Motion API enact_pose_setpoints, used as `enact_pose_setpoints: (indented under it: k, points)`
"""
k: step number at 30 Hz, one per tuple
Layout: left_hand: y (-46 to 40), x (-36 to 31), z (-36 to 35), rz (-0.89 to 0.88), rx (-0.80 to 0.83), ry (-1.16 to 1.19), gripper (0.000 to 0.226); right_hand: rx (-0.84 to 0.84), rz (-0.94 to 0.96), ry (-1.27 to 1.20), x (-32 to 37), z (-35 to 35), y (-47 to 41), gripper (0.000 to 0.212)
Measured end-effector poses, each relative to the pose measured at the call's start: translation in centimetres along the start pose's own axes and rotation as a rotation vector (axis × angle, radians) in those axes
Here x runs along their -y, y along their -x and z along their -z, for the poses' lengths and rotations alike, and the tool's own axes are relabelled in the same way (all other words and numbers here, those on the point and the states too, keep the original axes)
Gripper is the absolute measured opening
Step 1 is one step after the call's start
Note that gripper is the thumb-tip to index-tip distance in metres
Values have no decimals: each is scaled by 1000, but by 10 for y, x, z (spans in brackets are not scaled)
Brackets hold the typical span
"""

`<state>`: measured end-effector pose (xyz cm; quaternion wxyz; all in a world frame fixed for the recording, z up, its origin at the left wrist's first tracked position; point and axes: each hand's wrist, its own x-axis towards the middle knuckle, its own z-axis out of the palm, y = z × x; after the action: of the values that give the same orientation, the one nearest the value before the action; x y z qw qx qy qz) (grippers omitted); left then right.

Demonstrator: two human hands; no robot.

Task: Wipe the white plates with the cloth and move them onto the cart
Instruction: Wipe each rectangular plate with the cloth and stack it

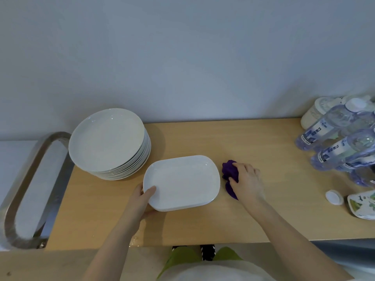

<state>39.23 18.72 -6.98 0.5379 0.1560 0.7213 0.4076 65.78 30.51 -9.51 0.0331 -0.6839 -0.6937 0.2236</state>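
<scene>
From where I stand, the person's left hand (145, 196) grasps the rectangular white plate (181, 182) at its eight o'clock corner, thumb lying over the rim and fingers tucked underneath. The plate looks slightly raised at that side, though I cannot tell whether it has fully left the wooden table (253, 209). The right hand (246, 180) is clenched around the purple cloth (229, 173), which is bunched on the tabletop just beside the plate's three o'clock edge.

At ten o'clock from that plate sits a stack of round white plates (108, 140), close to the table's left end. Beyond it, at nine o'clock, is the metal handle of the cart (30, 189). Off at two o'clock stand water bottles (332, 142), with a loose white cap (333, 197) and a pouch (363, 203) near the front edge.

The risk I see is that one-corner hold: glazed china gripped by a single edge could tip or slip once the wiping hand presses on the far side. A wide swing toward the cart might also clip the stack, and it sits near enough to the edge to be knocked. The cloth hand reaching back could also nudge the bottles.
</scene>
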Motion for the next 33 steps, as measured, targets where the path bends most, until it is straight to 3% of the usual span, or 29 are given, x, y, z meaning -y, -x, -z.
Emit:
enact_pose_setpoints:
  k: [3,6,9,13,24,33]
  points:
    - [-2,-2,2,35,24,-12,36,-56,15,221,11,7,0,45]
    - [-5,-5,2,60,20,-36,35,-167,149,62,32,16,-1,40]
    - [-7,-9,0,62,-10,-99,30,31,230,-191,58,14,-3,42]
    - [-8,-13,-5,69,-52,-131,23,224,143,-198,71,-3,-5,43]
    - [-11,-9,-16,153,-162,11,20,211,29,-617,65,-20,0,38]
    - [15,-3,-13,89,-250,60,27,182,137,-618,67,-19,9,32]
